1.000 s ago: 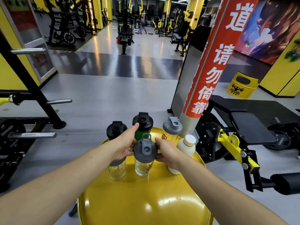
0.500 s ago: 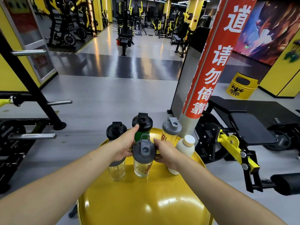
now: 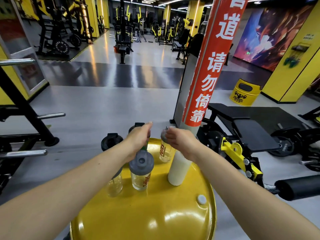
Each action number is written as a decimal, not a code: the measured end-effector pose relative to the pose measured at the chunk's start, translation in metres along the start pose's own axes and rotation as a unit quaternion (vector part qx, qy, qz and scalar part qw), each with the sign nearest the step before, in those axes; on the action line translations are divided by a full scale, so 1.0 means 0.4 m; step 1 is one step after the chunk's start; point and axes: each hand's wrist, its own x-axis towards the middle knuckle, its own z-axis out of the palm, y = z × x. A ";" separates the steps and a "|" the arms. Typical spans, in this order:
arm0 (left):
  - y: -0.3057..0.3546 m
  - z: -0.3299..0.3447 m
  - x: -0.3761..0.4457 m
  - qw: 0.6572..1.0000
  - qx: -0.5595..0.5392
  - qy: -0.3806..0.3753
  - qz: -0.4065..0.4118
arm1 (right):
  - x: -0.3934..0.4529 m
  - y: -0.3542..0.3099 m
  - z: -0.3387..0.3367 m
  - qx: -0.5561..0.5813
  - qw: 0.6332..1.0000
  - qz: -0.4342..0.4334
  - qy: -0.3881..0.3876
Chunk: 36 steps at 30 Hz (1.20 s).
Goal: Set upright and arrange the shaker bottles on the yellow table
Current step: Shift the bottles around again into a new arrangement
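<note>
red banner pillar (image 3: 206, 80), black bench (image 3: 249, 125), yellow bin (image 3: 245, 92)

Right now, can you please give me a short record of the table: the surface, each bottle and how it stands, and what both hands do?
surface: round yellow table
front bottles: clear bottle with grey lid and clear bottle to its left, both upright
white bottle: upright, right side
green bottle: left hand on it
rear clear bottle: upright, right hand at its lid
black lid: far left, body hidden
</note>
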 end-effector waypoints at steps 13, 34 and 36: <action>-0.071 0.228 0.012 0.985 0.162 -0.066 -0.002 | -0.006 0.080 -0.260 -0.245 0.965 -0.080 0.038; -0.143 0.224 0.014 0.928 0.362 -0.012 0.088 | 0.078 0.235 -0.223 -0.422 0.892 -0.155 -0.048; -0.140 0.215 0.013 0.929 0.359 -0.006 0.095 | 0.076 0.231 -0.215 -0.418 0.894 -0.153 -0.047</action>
